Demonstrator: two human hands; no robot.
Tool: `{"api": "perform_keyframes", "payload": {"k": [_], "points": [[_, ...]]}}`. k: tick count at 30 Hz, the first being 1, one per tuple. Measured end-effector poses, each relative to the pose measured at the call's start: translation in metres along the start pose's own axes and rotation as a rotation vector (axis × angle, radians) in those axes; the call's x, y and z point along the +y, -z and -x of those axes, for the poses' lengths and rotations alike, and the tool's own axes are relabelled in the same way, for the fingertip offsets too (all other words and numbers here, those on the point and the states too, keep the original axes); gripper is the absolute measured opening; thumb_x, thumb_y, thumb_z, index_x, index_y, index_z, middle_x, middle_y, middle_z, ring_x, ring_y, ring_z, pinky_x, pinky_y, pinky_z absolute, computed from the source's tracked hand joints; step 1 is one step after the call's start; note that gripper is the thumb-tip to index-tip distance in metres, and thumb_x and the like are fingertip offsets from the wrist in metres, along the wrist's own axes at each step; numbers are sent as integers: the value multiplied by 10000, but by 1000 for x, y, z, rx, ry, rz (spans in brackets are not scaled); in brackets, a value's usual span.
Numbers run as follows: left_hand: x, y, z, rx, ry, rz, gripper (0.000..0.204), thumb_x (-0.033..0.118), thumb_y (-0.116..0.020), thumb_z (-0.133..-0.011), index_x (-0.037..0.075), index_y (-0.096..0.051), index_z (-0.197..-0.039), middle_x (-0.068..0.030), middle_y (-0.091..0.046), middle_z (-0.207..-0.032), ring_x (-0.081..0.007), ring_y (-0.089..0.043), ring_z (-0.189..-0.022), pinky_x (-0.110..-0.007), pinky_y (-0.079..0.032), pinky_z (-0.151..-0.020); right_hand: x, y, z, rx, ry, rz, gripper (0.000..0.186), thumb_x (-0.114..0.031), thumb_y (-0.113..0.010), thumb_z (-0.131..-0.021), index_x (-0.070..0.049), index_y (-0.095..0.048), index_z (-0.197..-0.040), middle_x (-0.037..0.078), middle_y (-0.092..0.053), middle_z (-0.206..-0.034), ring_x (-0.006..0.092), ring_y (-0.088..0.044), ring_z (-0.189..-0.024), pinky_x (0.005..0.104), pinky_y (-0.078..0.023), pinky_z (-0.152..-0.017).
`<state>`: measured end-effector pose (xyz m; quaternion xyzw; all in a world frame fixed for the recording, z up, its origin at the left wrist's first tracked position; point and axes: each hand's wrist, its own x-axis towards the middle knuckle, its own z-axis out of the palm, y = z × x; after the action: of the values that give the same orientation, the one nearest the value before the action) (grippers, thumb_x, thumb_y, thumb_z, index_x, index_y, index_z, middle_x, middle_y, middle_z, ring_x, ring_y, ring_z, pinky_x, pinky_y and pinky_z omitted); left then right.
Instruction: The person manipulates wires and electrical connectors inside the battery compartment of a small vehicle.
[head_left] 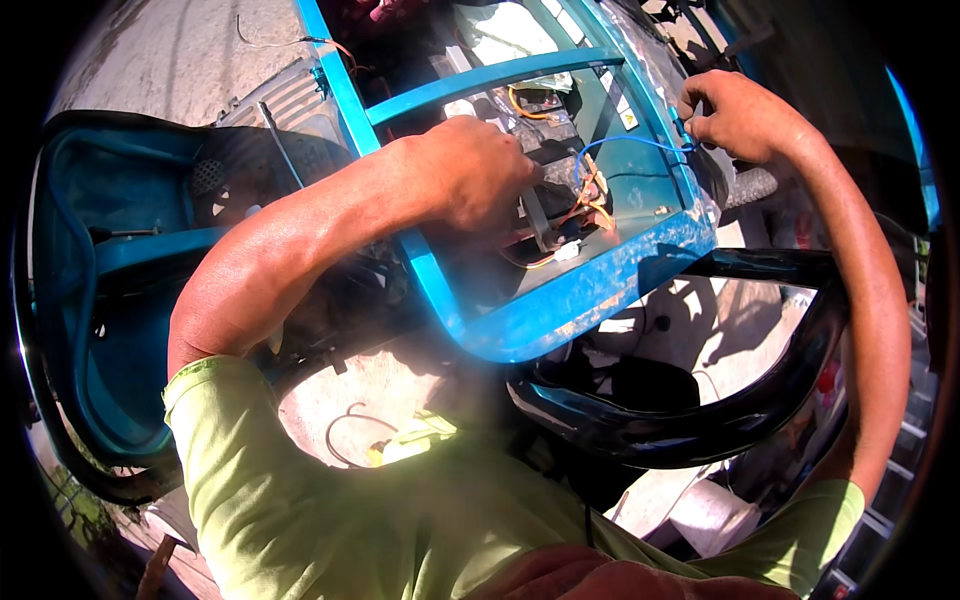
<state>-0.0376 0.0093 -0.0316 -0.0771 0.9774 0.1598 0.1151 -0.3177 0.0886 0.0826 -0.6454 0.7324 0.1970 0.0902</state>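
My left hand (488, 178) is closed over the battery compartment inside the blue metal frame (545, 318). Its fingertips are hidden, so whatever they grip cannot be made out. A flat grey metal bar (535, 218) slants down just below it. Beyond the frame's right rail, my right hand (738, 118) is pinched at the end of a blue wire (632, 139). That wire arcs leftward to a dark battery (560, 150), where orange wires (600, 207) bunch together. A white connector (567, 250) lies near the compartment's front edge.
A blue seat-like metal shell (75, 330) with a black rim stands at the left. A thick black curved tube (660, 435) bends across the near right. One blue crossbar (495, 83) spans the frame. A loose wire (275, 44) sticks out at the upper left.
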Motion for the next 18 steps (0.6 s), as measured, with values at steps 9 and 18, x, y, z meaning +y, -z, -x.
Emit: {"api": "perform_keyframes", "payload": {"k": [9, 18], "points": [[10, -43, -36, -245, -65, -304, 391, 400, -650, -916, 63, -795, -1052, -139, -775, -1056, -280, -745, -1027, -393, -583, -830, -13, 8, 5, -28, -30, -34, 299, -191, -720, -862, 25, -708, -1068, 216, -723, -1051, 332, -712, -991, 418, -547, -920], [-14, -10, -20, 64, 76, -278, 293, 240, -596, -929, 53, -708, -1123, -159, -739, -973, -309, -739, -966, -461, -568, -827, -3, 6, 1, -40, -20, -15, 263, -169, -718, -852, 8, -695, -1044, 202, -713, -1014, 325, -695, -971, 416, -539, -892]]}}
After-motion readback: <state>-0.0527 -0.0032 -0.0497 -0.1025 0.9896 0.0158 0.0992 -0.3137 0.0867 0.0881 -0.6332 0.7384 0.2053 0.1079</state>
